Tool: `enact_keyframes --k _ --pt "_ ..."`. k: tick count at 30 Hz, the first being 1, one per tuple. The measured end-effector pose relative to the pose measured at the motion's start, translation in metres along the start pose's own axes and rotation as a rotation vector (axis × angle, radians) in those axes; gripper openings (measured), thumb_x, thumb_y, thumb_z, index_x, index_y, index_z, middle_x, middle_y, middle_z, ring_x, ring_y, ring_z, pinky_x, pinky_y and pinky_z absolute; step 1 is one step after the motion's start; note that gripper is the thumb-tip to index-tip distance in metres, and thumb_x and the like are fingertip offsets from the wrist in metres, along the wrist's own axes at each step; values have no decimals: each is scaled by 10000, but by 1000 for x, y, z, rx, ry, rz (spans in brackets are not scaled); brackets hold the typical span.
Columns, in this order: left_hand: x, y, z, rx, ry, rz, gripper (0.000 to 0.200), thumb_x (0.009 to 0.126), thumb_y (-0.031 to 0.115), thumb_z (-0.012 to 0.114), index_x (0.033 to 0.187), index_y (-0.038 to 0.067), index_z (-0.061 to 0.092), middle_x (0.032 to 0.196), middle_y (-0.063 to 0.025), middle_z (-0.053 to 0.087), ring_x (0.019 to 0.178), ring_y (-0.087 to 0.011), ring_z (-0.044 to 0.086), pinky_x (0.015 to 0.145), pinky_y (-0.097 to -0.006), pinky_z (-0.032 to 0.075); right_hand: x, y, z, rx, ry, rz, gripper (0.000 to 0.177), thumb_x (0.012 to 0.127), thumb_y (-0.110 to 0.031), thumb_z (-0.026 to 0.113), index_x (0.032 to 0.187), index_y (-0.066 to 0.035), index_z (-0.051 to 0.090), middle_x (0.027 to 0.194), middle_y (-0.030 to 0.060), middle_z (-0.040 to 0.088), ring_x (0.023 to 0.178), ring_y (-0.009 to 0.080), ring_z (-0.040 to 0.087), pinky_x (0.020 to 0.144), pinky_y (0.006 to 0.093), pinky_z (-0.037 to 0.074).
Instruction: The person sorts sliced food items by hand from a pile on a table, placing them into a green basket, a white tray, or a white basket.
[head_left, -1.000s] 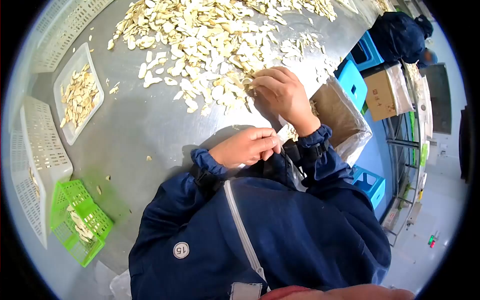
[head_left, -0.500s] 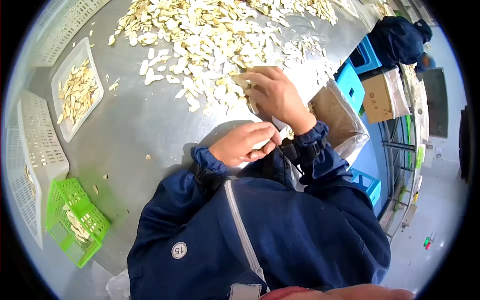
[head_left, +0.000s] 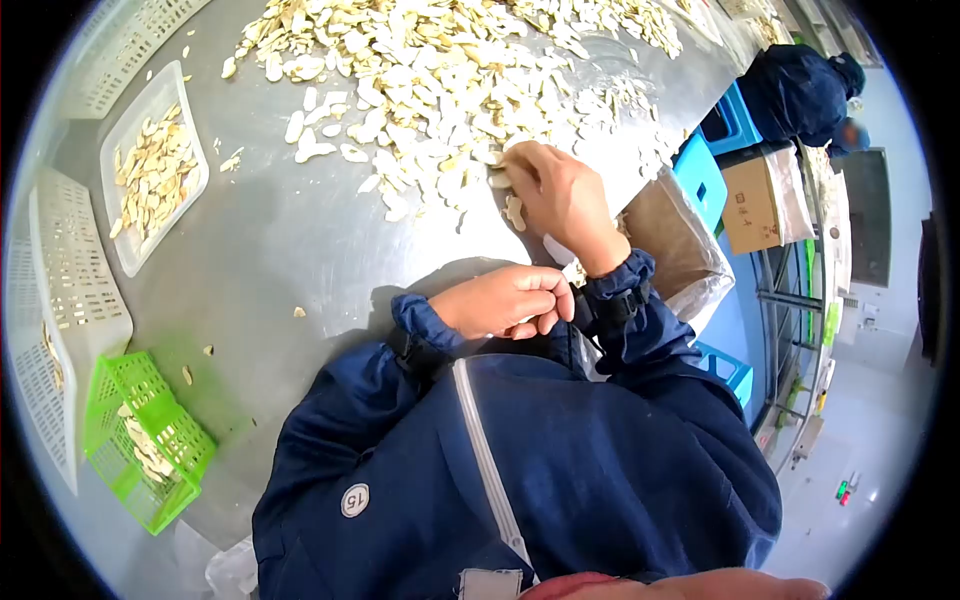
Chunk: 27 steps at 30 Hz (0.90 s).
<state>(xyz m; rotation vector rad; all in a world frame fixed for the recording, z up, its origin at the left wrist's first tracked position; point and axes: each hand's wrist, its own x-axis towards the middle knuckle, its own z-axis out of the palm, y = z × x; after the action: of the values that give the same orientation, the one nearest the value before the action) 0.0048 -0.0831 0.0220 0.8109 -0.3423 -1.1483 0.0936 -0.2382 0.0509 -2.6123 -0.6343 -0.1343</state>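
A broad pile of pale, thin dried slices (head_left: 430, 100) is spread over the metal table (head_left: 290, 230). My right hand (head_left: 568, 195) is at the pile's near right edge, its fingers bent down and pinched at a pale slice (head_left: 500, 180). Just below its fingertips lies another loose slice (head_left: 514, 213). My left hand (head_left: 508, 303) is closer to my body, with its fingers curled closed. A little pale material shows beneath those fingers; most of what they hold is hidden.
At left are a white tray of slices (head_left: 201, 150), white perforated baskets (head_left: 90, 285) and a green basket (head_left: 185, 425). On the right stand a lined carton (head_left: 690, 240), blue stools (head_left: 700, 180) and another cardboard box (head_left: 750, 205). A person in dark blue (head_left: 795, 95) bends over farther back.
My right hand's outstretched fingers have drawn in to a pinch at the pile's edge. My left hand has turned and closed further, hiding the pale slice that showed in it before.
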Motion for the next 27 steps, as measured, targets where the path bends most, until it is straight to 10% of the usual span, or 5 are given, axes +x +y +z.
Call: enact_keyframes --k 11,27 --pt "5 -2 -1 208 -216 -36 203 1054 127 478 1102 33 650 833 0 614 636 -58 477 571 -222 391 18 -12 5 34 -52 -372 162 899 -107 721 1057 -132 748 1059 46 694 1001 280 648 853 378 563" --pt "16 -12 -3 420 -265 84 194 959 138 532 1041 20 663 835 -52 642 636 -117 545 571 -287 448 61 -37 -23 96 -443 -252 161 998 -173 637 1062 -31 678 890 202 730 831 405 715 730 454 557"
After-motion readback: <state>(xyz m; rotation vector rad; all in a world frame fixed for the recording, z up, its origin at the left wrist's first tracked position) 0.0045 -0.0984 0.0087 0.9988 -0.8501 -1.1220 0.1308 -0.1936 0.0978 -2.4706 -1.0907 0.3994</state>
